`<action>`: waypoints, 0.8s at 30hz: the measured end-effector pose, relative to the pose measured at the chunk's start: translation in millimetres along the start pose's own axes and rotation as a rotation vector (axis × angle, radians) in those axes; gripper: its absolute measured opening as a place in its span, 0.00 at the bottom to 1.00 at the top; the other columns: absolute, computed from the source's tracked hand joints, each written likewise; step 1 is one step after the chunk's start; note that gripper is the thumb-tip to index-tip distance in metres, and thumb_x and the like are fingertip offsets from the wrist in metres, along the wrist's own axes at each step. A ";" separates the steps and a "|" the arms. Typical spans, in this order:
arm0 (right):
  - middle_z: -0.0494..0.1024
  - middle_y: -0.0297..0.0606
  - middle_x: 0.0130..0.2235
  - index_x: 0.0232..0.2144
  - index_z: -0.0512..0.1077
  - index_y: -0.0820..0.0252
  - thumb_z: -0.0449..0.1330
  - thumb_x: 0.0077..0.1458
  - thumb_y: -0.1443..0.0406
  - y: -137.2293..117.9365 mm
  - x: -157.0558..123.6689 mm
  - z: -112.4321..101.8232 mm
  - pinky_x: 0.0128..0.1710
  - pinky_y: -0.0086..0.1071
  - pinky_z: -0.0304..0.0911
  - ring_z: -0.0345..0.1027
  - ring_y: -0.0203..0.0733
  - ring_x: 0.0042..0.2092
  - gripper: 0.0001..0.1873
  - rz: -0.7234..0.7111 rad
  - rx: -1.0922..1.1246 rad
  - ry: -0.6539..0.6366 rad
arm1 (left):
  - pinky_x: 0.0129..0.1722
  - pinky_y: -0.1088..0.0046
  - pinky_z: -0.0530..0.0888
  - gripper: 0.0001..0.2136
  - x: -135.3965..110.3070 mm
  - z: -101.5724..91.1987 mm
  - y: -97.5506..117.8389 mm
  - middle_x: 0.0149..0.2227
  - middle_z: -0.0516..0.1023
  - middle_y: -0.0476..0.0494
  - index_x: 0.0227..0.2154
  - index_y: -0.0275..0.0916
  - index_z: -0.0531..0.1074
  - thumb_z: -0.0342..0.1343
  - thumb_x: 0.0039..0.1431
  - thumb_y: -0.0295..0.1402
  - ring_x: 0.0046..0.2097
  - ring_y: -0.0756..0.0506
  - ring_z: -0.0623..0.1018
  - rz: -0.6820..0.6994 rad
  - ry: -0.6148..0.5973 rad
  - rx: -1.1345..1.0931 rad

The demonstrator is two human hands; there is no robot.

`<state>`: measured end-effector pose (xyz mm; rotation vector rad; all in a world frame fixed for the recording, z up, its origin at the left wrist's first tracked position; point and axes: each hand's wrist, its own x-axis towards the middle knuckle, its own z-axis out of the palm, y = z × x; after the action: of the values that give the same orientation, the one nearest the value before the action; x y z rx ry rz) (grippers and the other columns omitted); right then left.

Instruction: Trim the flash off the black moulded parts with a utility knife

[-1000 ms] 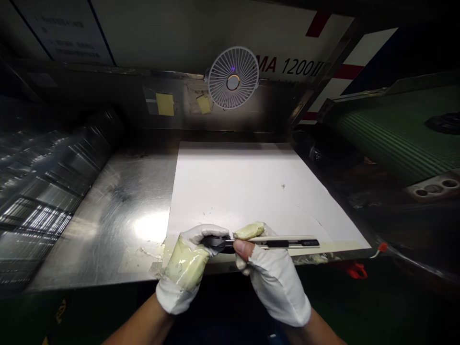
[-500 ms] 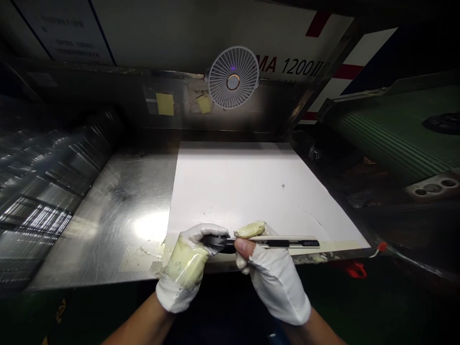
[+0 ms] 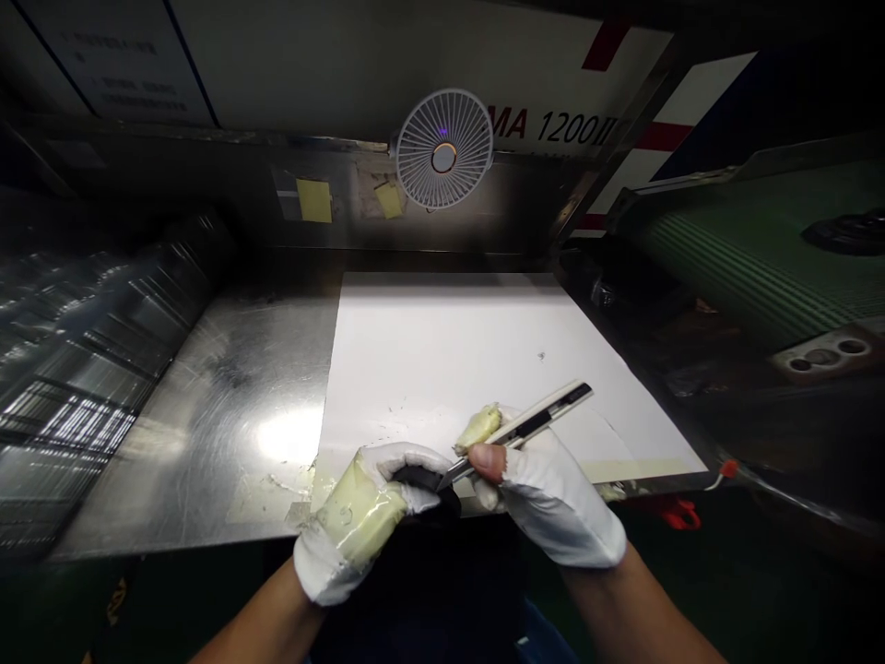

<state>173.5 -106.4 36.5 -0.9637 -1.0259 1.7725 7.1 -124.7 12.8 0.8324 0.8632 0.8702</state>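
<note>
Both my hands wear white gloves stained yellow-green. My right hand [image 3: 546,493] pinches a slim utility knife [image 3: 532,422] near its blade end, the handle pointing up and to the right over the white board [image 3: 470,360]. My left hand [image 3: 366,512] is closed round a small black part [image 3: 425,480] at the front edge of the board. The knife's blade tip meets that black part between my hands.
The white board lies on a scratched steel table [image 3: 228,424] with glue-like smears near its front edge. A small white fan [image 3: 443,159] hangs on the back wall. A green ribbed conveyor [image 3: 761,258] runs at the right. A red item [image 3: 674,512] sits under the table edge.
The knife has swung from lying level along the board's front edge to tilting up and to the right. My right hand turned and shifted right; my left hand stays on the black part.
</note>
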 end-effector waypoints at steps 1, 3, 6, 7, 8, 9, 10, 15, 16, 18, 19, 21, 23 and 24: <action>0.67 0.31 0.19 0.22 0.68 0.64 0.65 0.46 0.62 -2.1 1.5 0.1 0.17 0.25 0.53 0.57 0.31 0.19 0.11 0.012 -0.024 -0.024 | 0.38 0.70 0.71 0.10 -0.2 0.6 0.5 0.34 0.78 0.45 0.31 0.38 0.76 0.60 0.42 0.23 0.38 0.44 0.76 -0.001 -0.003 0.003; 0.66 0.31 0.19 0.20 0.67 0.64 0.65 0.46 0.63 -4.5 3.8 1.1 0.17 0.25 0.53 0.57 0.32 0.20 0.12 0.025 -0.066 -0.056 | 0.39 0.71 0.71 0.10 -0.6 1.1 1.6 0.34 0.78 0.45 0.30 0.38 0.76 0.61 0.41 0.23 0.38 0.44 0.75 0.005 0.000 0.007; 0.66 0.31 0.18 0.19 0.66 0.63 0.64 0.46 0.62 -4.4 5.0 2.6 0.17 0.26 0.53 0.56 0.32 0.19 0.13 0.044 -0.103 -0.080 | 0.42 0.69 0.70 0.10 -1.5 1.2 3.6 0.34 0.78 0.45 0.30 0.37 0.76 0.61 0.42 0.23 0.39 0.44 0.75 0.038 -0.016 0.015; 0.66 0.31 0.18 0.19 0.66 0.63 0.63 0.47 0.62 -3.7 4.8 2.7 0.17 0.26 0.53 0.56 0.32 0.19 0.13 0.050 -0.108 -0.082 | 0.42 0.69 0.70 0.10 -1.7 1.4 4.0 0.34 0.78 0.45 0.30 0.37 0.76 0.61 0.42 0.22 0.39 0.44 0.75 0.050 -0.023 0.016; 0.65 0.31 0.18 0.20 0.66 0.63 0.63 0.47 0.62 -2.9 4.5 2.5 0.17 0.26 0.53 0.55 0.31 0.19 0.12 0.053 -0.109 -0.077 | 0.42 0.69 0.70 0.10 -1.9 1.7 4.1 0.34 0.78 0.45 0.30 0.37 0.76 0.61 0.42 0.22 0.39 0.44 0.75 0.057 -0.025 0.015; 0.65 0.31 0.18 0.20 0.66 0.62 0.63 0.47 0.62 -1.9 4.0 2.0 0.17 0.26 0.53 0.55 0.31 0.19 0.12 0.057 -0.106 -0.073 | 0.42 0.69 0.70 0.10 -1.9 2.1 3.8 0.34 0.78 0.45 0.30 0.37 0.76 0.60 0.42 0.21 0.39 0.44 0.75 0.058 -0.028 0.014; 0.65 0.30 0.18 0.20 0.66 0.62 0.63 0.47 0.61 -0.6 3.4 1.2 0.17 0.26 0.52 0.55 0.31 0.19 0.12 0.064 -0.099 -0.072 | 0.41 0.69 0.70 0.10 -1.7 2.5 2.9 0.34 0.78 0.45 0.30 0.37 0.76 0.60 0.43 0.21 0.39 0.44 0.75 0.059 -0.034 0.009; 0.65 0.30 0.17 0.22 0.67 0.64 0.65 0.45 0.60 7.4 -2.4 -5.5 0.15 0.23 0.50 0.56 0.30 0.17 0.14 0.077 -0.065 -0.069 | 0.38 0.70 0.71 0.08 0.4 1.7 -4.4 0.32 0.78 0.44 0.30 0.37 0.76 0.59 0.44 0.23 0.37 0.44 0.75 0.054 -0.082 -0.035; 0.66 0.31 0.17 0.22 0.67 0.64 0.65 0.45 0.59 8.9 -4.3 -7.4 0.15 0.23 0.49 0.56 0.30 0.17 0.14 0.076 -0.066 -0.067 | 0.38 0.70 0.71 0.08 0.5 1.1 -4.9 0.31 0.78 0.44 0.30 0.38 0.76 0.59 0.43 0.23 0.36 0.45 0.75 0.046 -0.068 -0.034; 0.66 0.31 0.17 0.23 0.67 0.64 0.65 0.44 0.59 10.9 -9.1 -11.8 0.14 0.22 0.48 0.56 0.30 0.17 0.14 0.083 -0.075 -0.073 | 0.37 0.72 0.71 0.08 -0.2 0.6 -4.1 0.31 0.78 0.45 0.29 0.38 0.77 0.60 0.42 0.23 0.36 0.45 0.76 0.017 -0.018 -0.026; 0.66 0.31 0.17 0.23 0.67 0.64 0.65 0.44 0.58 11.3 -12.0 -14.6 0.14 0.23 0.48 0.55 0.30 0.17 0.15 0.090 -0.075 -0.077 | 0.37 0.72 0.72 0.09 -0.7 0.6 -2.9 0.32 0.78 0.46 0.29 0.39 0.77 0.60 0.42 0.23 0.36 0.46 0.76 0.000 0.010 -0.021; 0.64 0.29 0.17 0.22 0.66 0.63 0.65 0.43 0.57 11.1 -18.5 -22.0 0.15 0.23 0.47 0.54 0.29 0.17 0.16 0.101 -0.076 -0.077 | 0.37 0.71 0.72 0.09 -1.5 -0.3 0.2 0.33 0.78 0.44 0.31 0.39 0.76 0.61 0.43 0.25 0.37 0.45 0.76 0.000 0.045 0.017; 0.63 0.28 0.16 0.23 0.67 0.63 0.64 0.44 0.55 9.2 -25.4 -32.2 0.14 0.23 0.44 0.51 0.28 0.16 0.16 0.112 -0.120 -0.030 | 0.37 0.70 0.73 0.10 -0.6 -5.5 4.5 0.34 0.77 0.43 0.33 0.38 0.76 0.60 0.45 0.27 0.37 0.43 0.76 0.060 0.043 0.090; 0.62 0.28 0.16 0.25 0.68 0.63 0.63 0.45 0.54 7.4 -28.8 -38.3 0.14 0.22 0.43 0.50 0.28 0.16 0.17 0.122 -0.175 0.015 | 0.38 0.69 0.73 0.10 0.6 -11.1 7.5 0.34 0.77 0.42 0.34 0.38 0.76 0.59 0.46 0.28 0.37 0.43 0.76 0.099 0.034 0.143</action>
<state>215.5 -125.3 21.4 -1.1678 -1.1488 1.7932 -4.5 -118.4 14.7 0.9941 0.9280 0.9192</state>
